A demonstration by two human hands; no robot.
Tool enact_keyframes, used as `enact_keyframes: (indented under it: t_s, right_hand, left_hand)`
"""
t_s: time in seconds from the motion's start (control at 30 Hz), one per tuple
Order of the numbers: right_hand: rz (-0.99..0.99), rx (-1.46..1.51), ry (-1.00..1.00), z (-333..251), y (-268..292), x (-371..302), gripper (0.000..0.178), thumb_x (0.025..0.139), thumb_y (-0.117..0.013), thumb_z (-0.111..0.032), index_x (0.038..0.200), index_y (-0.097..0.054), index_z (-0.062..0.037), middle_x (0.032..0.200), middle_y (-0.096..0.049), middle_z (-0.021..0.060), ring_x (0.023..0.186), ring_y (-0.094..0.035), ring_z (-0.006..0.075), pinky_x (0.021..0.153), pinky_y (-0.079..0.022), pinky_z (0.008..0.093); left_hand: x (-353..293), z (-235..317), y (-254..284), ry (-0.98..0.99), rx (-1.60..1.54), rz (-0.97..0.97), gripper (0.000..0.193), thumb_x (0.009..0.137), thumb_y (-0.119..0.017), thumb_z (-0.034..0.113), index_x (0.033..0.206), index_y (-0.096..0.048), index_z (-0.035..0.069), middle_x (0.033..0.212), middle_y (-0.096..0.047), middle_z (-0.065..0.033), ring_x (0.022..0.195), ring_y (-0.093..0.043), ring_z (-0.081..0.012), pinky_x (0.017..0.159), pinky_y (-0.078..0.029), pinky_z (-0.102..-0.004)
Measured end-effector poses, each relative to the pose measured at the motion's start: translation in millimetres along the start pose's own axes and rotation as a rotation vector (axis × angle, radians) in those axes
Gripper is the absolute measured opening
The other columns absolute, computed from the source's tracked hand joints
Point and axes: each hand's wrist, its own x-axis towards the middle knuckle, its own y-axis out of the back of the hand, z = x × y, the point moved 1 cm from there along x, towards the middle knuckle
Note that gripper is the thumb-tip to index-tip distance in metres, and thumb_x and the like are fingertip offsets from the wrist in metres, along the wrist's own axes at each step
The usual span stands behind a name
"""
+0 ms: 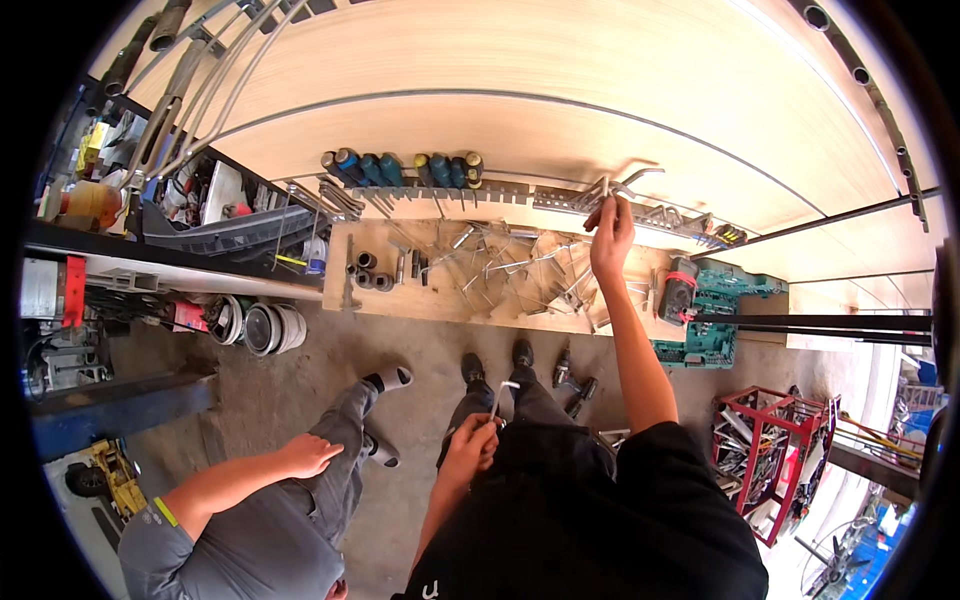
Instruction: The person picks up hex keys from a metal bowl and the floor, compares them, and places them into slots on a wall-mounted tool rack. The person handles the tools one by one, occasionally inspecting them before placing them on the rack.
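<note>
My left hand (pixel 470 448) is closed round an L-shaped wrench (pixel 497 400), its silver bent end pointing up, in front of my body. My right hand (pixel 612 240) reaches forward to the metal rack (pixel 565 199) along the board, fingers pinched at its edge. What they grip is partly hidden and too small to name. Just beyond those fingertips a bent metal rod (pixel 640 174) shows. Below the rack, many loose L-shaped and T-shaped metal tools (pixel 510 265) lie scattered over the wooden bench top (pixel 450 308).
Screwdrivers (pixel 400 170) stand in the rack's left part. Sockets (pixel 368 270) sit on the bench, left. At right are a teal tool case (pixel 715 335) and a red metal cart (pixel 765 430). Drills (pixel 572 380) lie on the floor. A co-worker (pixel 250 530) stands at my left.
</note>
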Motion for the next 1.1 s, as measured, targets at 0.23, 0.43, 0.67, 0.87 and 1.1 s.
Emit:
enact_keyframes:
  t_s: [0.23, 0.43, 0.67, 0.87, 1.1]
  right_hand:
    - [0.109, 0.55, -0.105, -26, 55, -33, 0.016, 0.098, -0.045, -0.017, 0.098, -0.051, -0.0024, 0.077, -0.043, 0.0038, 0.066, -0.045, 0.014, 0.064, -0.044, 0.0307]
    - [-0.143, 0.784, -0.254, -118, 92, -85, 0.016, 0.095, -0.046, -0.023, 0.086, -0.043, -0.0095, 0.069, -0.034, -0.0009, 0.059, -0.035, 0.0133, 0.063, -0.035, 0.0329]
    - [-0.486, 0.938, -0.458, -172, 94, -123, 0.024, 0.094, -0.05, -0.027, 0.081, -0.041, -0.0089, 0.067, -0.033, -0.0017, 0.057, -0.035, 0.0107, 0.057, -0.036, 0.0299]
    - [-0.671, 1.142, -0.394, -169, 86, -124, 0.026, 0.092, -0.054, -0.029, 0.079, -0.045, -0.0081, 0.063, -0.033, -0.0021, 0.056, -0.035, 0.0108, 0.057, -0.036, 0.0308]
    - [-0.751, 1.257, -0.379, -176, 80, -129, 0.025, 0.09, -0.052, -0.029, 0.082, -0.049, -0.0055, 0.063, -0.034, -0.0008, 0.057, -0.036, 0.0121, 0.057, -0.034, 0.0318]
  left_hand:
    - [31, 32, -7, -0.131, -0.134, -0.027, 0.02, 0.095, -0.053, 0.023, 0.084, -0.044, 0.009, 0.059, -0.033, 0.0046, 0.044, -0.028, -0.0028, 0.04, -0.022, -0.0206]
    - [54, 73, -50, -0.311, -0.022, -0.054, 0.024, 0.096, -0.051, 0.028, 0.095, -0.05, 0.004, 0.073, -0.052, -0.0029, 0.043, -0.029, -0.0035, 0.041, -0.024, -0.0194]
    - [0, 87, -96, -0.287, -0.142, -0.545, 0.029, 0.097, -0.051, 0.023, 0.11, -0.052, -0.003, 0.075, -0.056, -0.0086, 0.049, -0.039, -0.0046, 0.045, -0.029, -0.0198]
    - [-47, 87, -99, -0.272, -0.046, -0.619, 0.021, 0.096, -0.05, 0.015, 0.099, -0.055, -0.005, 0.071, -0.057, -0.0128, 0.056, -0.054, -0.0132, 0.045, -0.031, -0.0203]
    - [-61, 99, -92, -0.428, -0.013, -0.531, 0.027, 0.096, -0.042, 0.02, 0.091, -0.052, -0.004, 0.074, -0.056, -0.0167, 0.051, -0.046, -0.0124, 0.048, -0.037, -0.0241]
